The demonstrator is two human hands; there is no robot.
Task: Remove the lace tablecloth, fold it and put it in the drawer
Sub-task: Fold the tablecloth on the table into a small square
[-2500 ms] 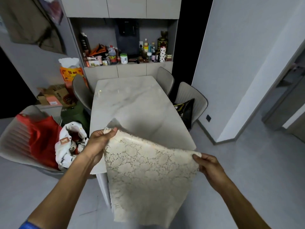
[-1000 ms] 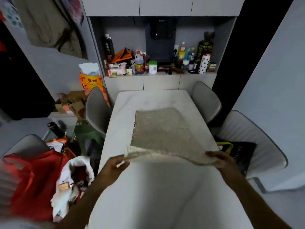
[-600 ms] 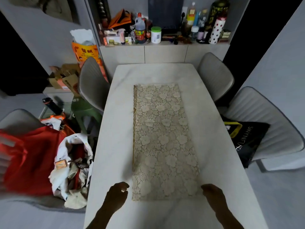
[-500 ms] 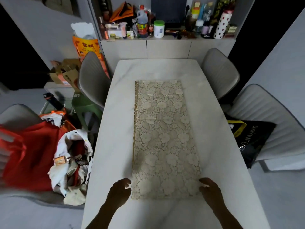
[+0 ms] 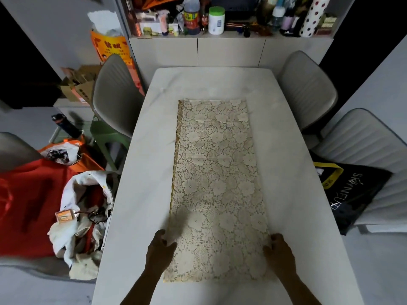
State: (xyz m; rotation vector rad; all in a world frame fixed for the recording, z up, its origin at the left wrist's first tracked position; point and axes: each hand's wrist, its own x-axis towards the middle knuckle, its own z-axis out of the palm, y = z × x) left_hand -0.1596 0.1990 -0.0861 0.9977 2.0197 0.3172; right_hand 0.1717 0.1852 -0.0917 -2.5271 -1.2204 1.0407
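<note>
The cream lace tablecloth (image 5: 218, 186) lies flat as a long folded strip down the middle of the white marble table (image 5: 141, 190). Its gold-trimmed edge runs along the left side. My left hand (image 5: 160, 249) rests on the strip's left edge near the near end, with the fingers curled onto the lace. At the same height, my right hand (image 5: 279, 253) curls its fingers over the right edge. Both forearms reach in from the bottom of the view. No open drawer shows.
Grey chairs (image 5: 114, 95) (image 5: 306, 89) flank the table, and one on the right holds a black bag (image 5: 352, 192). Red fabric and a white bag (image 5: 81, 216) pile up on the left. Closed cabinet fronts (image 5: 229, 51) under a cluttered shelf stand beyond the table's far end.
The cloth, held up in both hands earlier, was swung out and laid flat on the table. My hands then shifted from beside its near corners onto its side edges.
</note>
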